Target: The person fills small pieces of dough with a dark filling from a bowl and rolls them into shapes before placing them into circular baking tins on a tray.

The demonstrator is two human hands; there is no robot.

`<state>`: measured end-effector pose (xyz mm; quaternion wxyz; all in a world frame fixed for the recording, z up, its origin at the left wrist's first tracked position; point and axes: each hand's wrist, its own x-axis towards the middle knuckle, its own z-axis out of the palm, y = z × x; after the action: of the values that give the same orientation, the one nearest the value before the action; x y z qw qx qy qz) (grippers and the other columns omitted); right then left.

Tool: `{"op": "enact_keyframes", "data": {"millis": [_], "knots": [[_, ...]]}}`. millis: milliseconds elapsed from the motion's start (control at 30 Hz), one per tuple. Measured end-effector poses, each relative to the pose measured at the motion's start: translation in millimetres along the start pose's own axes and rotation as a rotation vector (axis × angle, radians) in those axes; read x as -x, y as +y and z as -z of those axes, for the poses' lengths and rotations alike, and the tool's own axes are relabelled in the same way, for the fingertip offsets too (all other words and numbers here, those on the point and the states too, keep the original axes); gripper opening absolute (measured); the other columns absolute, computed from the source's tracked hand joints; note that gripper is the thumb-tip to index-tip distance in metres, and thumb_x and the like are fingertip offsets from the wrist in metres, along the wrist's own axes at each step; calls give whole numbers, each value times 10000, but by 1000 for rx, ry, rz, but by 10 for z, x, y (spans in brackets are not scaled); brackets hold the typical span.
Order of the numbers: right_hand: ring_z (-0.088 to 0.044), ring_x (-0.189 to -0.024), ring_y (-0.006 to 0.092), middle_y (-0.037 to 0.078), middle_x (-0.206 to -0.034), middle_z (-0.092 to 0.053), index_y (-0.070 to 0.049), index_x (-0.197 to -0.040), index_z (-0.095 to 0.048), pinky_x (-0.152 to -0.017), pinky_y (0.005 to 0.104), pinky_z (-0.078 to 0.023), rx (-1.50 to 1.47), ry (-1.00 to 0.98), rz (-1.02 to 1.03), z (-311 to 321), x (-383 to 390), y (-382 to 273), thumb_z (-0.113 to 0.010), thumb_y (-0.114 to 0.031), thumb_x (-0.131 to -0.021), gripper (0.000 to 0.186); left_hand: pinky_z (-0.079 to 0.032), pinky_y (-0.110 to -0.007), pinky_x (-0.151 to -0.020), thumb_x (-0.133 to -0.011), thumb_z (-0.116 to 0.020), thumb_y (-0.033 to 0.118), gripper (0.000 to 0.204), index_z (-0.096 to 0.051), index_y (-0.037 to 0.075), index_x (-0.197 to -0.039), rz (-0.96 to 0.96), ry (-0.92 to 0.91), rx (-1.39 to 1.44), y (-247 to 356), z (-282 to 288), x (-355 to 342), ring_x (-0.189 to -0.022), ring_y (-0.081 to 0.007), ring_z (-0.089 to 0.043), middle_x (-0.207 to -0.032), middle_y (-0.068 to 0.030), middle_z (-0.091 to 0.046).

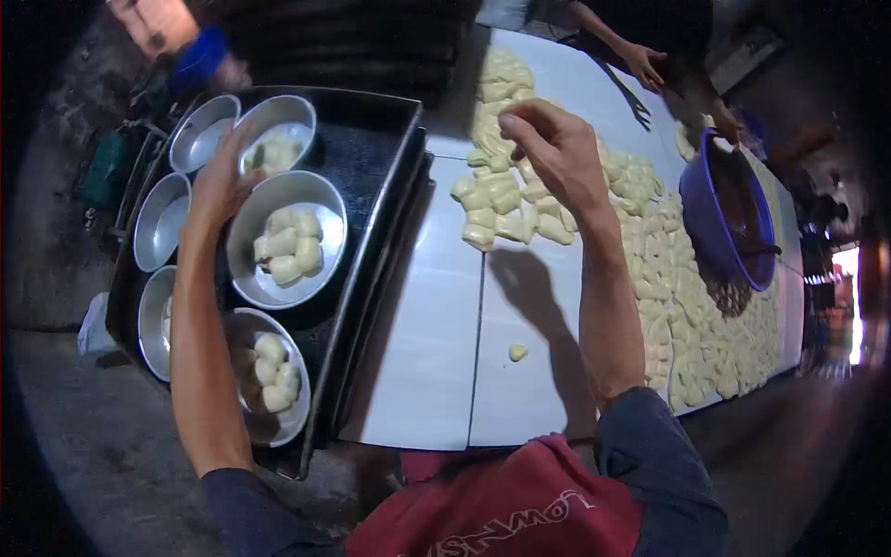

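My left hand (223, 176) is at the near-left rim of a round metal tin (306, 130) holding pale dough pieces; its finger contact is unclear. More tins, such as one with a dough cluster (288, 248) and a lower one (269, 381), sit on a dark metal tray (371, 139); some look bare inside. My right hand (548, 144) hangs over rows of pale dough pieces (492, 200) on the white table, fingers curled; anything inside them is hidden. A small dough scrap (517, 353) lies below it.
The white tabletop (427, 371) carries a large dough spread (677, 306) and a purple bowl (724, 213) with dark brown contents. A co-worker's hands (645, 60) are at the far side. A blurred person in blue (200, 60) is beyond the tray. A green object (111, 167) stands at left.
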<state>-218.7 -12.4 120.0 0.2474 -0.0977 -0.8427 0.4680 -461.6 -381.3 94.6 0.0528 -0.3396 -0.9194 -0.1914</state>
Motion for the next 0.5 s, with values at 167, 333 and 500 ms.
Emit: {"op": "enact_keyframes", "data": {"millis": [167, 333, 500], "knots": [[-705, -763, 213, 150, -888, -733, -11, -1027, -729, -722, 329, -530, 208, 139, -422, 873, 1234, 1197, -635, -284, -891, 319, -298, -437, -1173, -875, -723, 284, 686, -452, 129, -1485, 126, -79, -225, 750, 496, 131, -1452, -364, -342, -1583, -215, -322], [-670, -924, 329, 159, -1035, -657, -58, -1162, -642, -756, 425, -539, 514, 109, -126, 573, 1702, 1357, -677, -269, -872, 360, -517, -397, -938, -840, -780, 272, 656, -530, 112, -1424, 55, -205, 8, 2145, 638, 358, -1220, -290, -588, -1462, -176, -510], [-649, -926, 359, 143, -1018, -638, -59, -1109, -634, -768, 479, -533, 645, 43, -73, 345, 1379, 1566, -668, -220, -842, 314, -527, -413, -876, -828, -777, 296, 596, -582, 53, -1336, -156, -374, 131, 3247, 214, 473, -1044, -340, -672, -1234, -192, -655]]}}
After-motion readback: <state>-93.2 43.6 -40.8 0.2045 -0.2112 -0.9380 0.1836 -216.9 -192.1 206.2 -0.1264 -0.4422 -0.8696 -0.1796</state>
